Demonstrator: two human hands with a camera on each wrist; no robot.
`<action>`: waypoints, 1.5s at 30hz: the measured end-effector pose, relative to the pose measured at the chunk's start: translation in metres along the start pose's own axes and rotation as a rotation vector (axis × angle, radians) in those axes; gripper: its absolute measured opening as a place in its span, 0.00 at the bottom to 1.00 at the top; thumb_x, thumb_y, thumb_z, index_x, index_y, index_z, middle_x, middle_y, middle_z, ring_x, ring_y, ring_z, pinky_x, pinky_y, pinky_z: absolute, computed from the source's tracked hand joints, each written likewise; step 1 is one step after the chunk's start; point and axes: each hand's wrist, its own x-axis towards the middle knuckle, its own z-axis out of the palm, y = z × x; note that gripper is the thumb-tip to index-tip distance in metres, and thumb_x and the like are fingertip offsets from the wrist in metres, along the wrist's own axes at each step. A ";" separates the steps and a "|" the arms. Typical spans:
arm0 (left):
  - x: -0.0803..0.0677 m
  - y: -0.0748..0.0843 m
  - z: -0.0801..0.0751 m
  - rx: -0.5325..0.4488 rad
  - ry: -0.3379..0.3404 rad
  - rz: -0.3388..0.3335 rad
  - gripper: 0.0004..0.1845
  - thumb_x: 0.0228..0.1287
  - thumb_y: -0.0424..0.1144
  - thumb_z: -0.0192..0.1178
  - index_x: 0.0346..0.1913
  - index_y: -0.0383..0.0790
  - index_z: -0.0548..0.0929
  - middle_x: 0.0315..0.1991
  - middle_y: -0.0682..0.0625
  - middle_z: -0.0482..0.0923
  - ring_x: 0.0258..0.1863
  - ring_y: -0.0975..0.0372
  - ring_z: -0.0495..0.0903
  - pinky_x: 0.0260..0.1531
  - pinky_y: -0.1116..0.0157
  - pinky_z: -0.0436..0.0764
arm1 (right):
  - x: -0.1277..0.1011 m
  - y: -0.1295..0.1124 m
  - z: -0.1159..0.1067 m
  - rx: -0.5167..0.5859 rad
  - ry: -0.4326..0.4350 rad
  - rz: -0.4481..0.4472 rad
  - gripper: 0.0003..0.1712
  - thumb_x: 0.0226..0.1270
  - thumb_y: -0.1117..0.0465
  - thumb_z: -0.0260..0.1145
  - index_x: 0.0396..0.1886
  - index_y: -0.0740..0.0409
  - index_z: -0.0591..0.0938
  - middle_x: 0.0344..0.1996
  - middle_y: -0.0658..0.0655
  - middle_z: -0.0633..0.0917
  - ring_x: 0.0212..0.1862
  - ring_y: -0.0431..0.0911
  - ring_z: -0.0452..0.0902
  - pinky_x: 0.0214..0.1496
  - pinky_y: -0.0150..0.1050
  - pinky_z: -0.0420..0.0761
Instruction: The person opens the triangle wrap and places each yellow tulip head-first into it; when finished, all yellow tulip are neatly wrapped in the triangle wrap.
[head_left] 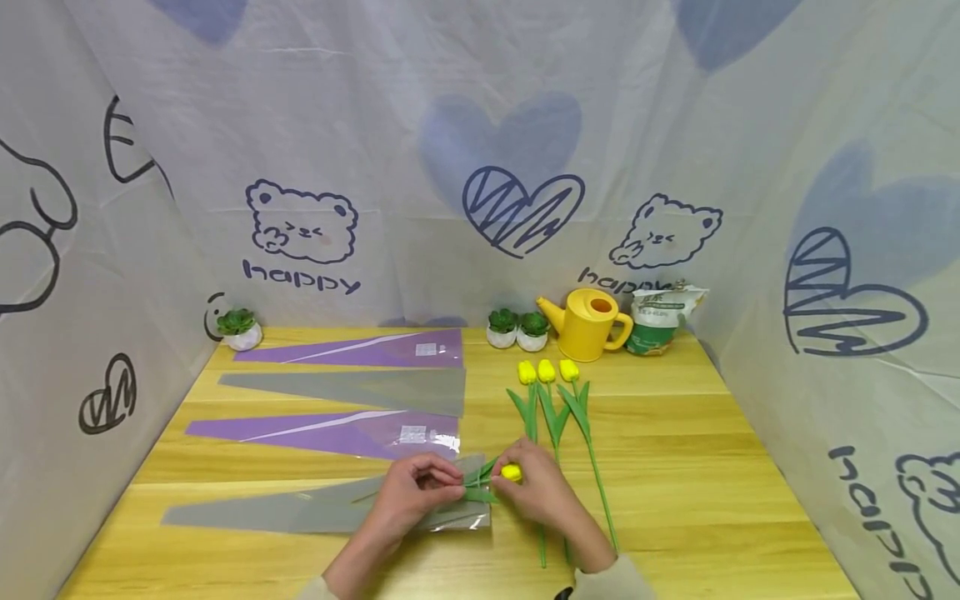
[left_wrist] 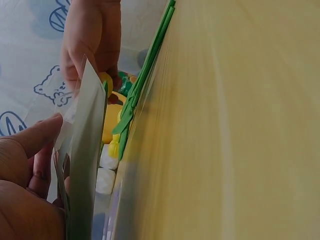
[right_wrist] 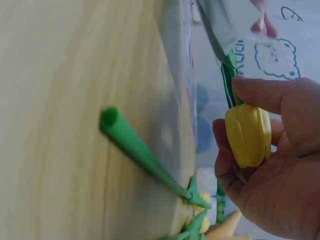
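Near the front edge of the wooden surface (head_left: 675, 467), the right hand (head_left: 542, 492) curls its thumb and fingers round the yellow bloom of a tulip (head_left: 512, 472), gripping it. The tulip lies almost flat, its long axis running left to right, bloom toward the right edge and stem reaching left into the wide mouth of a grey cone sleeve (head_left: 300, 510). The left hand (head_left: 408, 492) pinches the upper flap of that mouth between thumb and fingers, lifting it open. The sleeve lies lengthwise along the front edge, its narrow tip pointing at the left edge. Three more tulips (head_left: 551, 400) lie just behind the right hand, blooms toward the back edge, stems running toward the front
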 end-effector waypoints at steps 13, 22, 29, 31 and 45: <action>0.003 -0.001 0.003 0.006 0.040 -0.053 0.15 0.51 0.28 0.78 0.43 0.32 0.88 0.36 0.45 0.89 0.33 0.64 0.82 0.34 0.73 0.77 | 0.004 -0.003 0.012 0.018 -0.036 0.021 0.05 0.64 0.59 0.75 0.30 0.47 0.87 0.40 0.50 0.83 0.49 0.47 0.77 0.55 0.50 0.77; 0.007 -0.005 0.002 -0.011 0.013 -0.016 0.16 0.52 0.27 0.77 0.44 0.26 0.86 0.39 0.35 0.88 0.32 0.66 0.83 0.33 0.74 0.77 | 0.009 -0.002 0.018 0.018 -0.048 0.007 0.07 0.62 0.61 0.76 0.28 0.49 0.85 0.36 0.49 0.81 0.44 0.46 0.77 0.51 0.44 0.75; 0.007 -0.010 0.000 -0.027 0.008 -0.017 0.16 0.53 0.27 0.77 0.45 0.25 0.86 0.38 0.38 0.89 0.33 0.66 0.84 0.34 0.73 0.80 | 0.004 0.009 0.004 0.100 -0.088 0.001 0.12 0.61 0.61 0.78 0.44 0.54 0.88 0.44 0.53 0.85 0.46 0.46 0.79 0.48 0.39 0.79; 0.006 -0.010 -0.001 -0.031 0.012 -0.018 0.16 0.52 0.26 0.77 0.44 0.25 0.86 0.37 0.41 0.89 0.33 0.65 0.84 0.34 0.73 0.80 | 0.003 0.013 -0.001 0.131 -0.100 0.005 0.15 0.61 0.62 0.78 0.47 0.57 0.87 0.44 0.55 0.85 0.44 0.46 0.80 0.45 0.35 0.79; 0.005 -0.008 -0.002 -0.026 0.006 -0.030 0.16 0.53 0.27 0.77 0.44 0.26 0.86 0.37 0.41 0.90 0.34 0.65 0.85 0.34 0.73 0.80 | 0.002 0.027 -0.009 0.207 -0.144 0.060 0.08 0.66 0.63 0.75 0.44 0.57 0.89 0.35 0.51 0.86 0.34 0.39 0.76 0.35 0.31 0.77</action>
